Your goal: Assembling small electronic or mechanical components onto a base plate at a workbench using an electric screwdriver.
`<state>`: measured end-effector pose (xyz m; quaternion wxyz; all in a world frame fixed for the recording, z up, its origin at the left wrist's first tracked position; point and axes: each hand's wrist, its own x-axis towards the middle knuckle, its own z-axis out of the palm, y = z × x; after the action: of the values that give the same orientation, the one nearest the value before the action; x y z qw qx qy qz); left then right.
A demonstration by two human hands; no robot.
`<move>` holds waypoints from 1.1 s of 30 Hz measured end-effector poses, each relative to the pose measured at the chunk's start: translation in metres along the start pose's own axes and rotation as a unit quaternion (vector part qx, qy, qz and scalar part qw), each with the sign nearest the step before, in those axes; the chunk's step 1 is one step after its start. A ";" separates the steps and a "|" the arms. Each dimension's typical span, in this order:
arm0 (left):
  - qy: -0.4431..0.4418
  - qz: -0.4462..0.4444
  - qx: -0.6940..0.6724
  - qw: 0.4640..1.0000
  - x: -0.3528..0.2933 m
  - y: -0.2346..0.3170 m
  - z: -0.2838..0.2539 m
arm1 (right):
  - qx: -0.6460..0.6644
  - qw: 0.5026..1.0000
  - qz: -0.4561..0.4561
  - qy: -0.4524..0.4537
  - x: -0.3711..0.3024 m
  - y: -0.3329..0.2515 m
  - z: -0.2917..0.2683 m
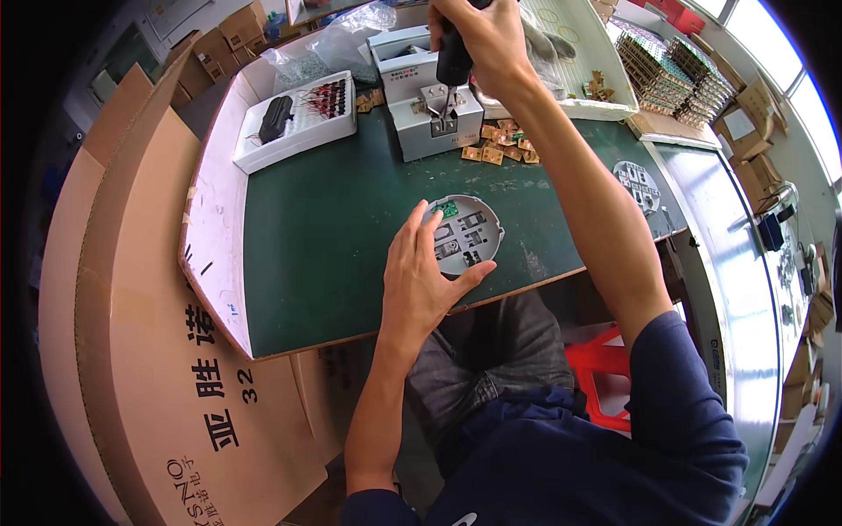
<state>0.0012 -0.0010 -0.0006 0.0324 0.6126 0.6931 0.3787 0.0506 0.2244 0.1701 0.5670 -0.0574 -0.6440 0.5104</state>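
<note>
My left hand grips a round grey housing by its rim on the green tabletop, thumb at the near side and fingers along the left. Several dark and metallic parts sit in its recesses, and a small green circuit board lies near the far edge. Farther off, my right hand is wrapped round a black electric screwdriver, held upright. Its bit points down into the front of a grey box-shaped screw feeder. Whether a screw is on the bit is too small to tell.
Small copper-coloured boards lie right of the feeder. A white foam tray holds red-and-black parts and a black object. Another round housing sits at the right. A tall cardboard box stands left, a red stool below the table.
</note>
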 end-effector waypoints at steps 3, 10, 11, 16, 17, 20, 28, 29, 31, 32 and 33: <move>-0.004 -0.003 0.001 1.000 0.000 0.001 0.000 | -0.057 0.998 -0.016 0.028 0.008 0.010 -0.004; -0.006 -0.003 0.005 1.000 0.001 0.003 0.001 | -0.102 0.995 0.015 0.007 0.006 0.028 0.004; -0.005 -0.001 0.005 1.000 0.000 0.002 0.002 | -0.105 0.994 0.034 -0.010 0.005 0.028 0.003; 0.005 0.005 0.016 1.000 -0.001 -0.001 0.001 | -0.088 0.993 0.071 -0.016 -0.033 0.013 0.004; 0.007 0.007 0.022 1.000 -0.002 -0.002 0.001 | -0.070 0.994 0.079 -0.018 -0.045 0.008 0.005; 0.010 0.016 0.016 1.000 0.000 0.001 0.001 | -0.041 0.995 0.090 -0.016 -0.070 -0.008 0.005; 0.014 0.027 0.016 0.999 0.001 0.000 0.003 | -0.027 0.992 0.094 -0.079 -0.095 -0.009 0.012; 0.013 0.027 0.015 0.999 0.001 0.000 0.003 | -0.029 0.993 0.083 -0.075 -0.097 -0.007 0.014; 0.013 0.028 0.015 0.999 0.000 0.000 0.003 | -0.034 0.995 0.061 -0.066 -0.099 -0.005 0.017; 0.014 0.029 0.014 0.999 0.000 0.001 0.003 | -0.033 0.995 0.062 -0.065 -0.099 -0.004 0.018; 0.015 0.031 0.012 0.999 0.000 0.001 0.004 | -0.034 0.996 0.059 -0.066 -0.099 -0.004 0.018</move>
<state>0.0035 0.0008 -0.0027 0.0030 0.6280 0.6788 0.3805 0.0728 0.1474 0.1092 0.4901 -0.0805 -0.6924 0.5234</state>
